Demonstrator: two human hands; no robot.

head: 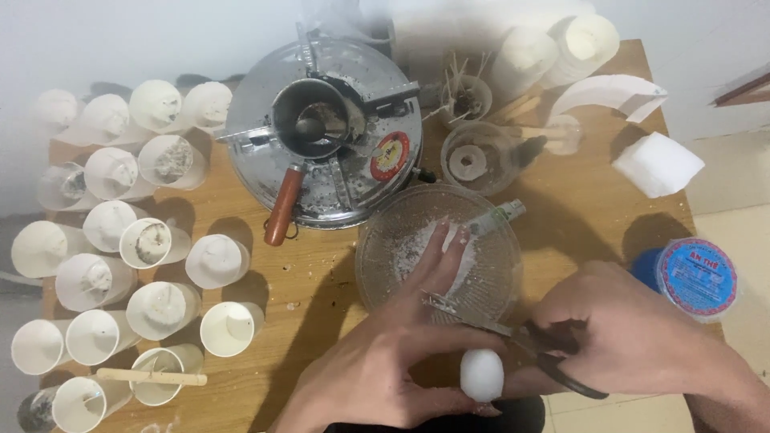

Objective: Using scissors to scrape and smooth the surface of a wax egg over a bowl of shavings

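At the near edge of the table (321,265), the left hand (385,361) pinches a small white candle (482,374) between thumb and palm, with its fingers stretched out over a clear plastic bowl (439,250). The right hand (634,333) is closed around black-handled scissors (521,337), blades pointing at the left fingers, just above the candle. Further back sits a round metal pot (325,132) with a wooden-handled ladle (282,207), and loads of white paper cups (120,265) crowd the left side.
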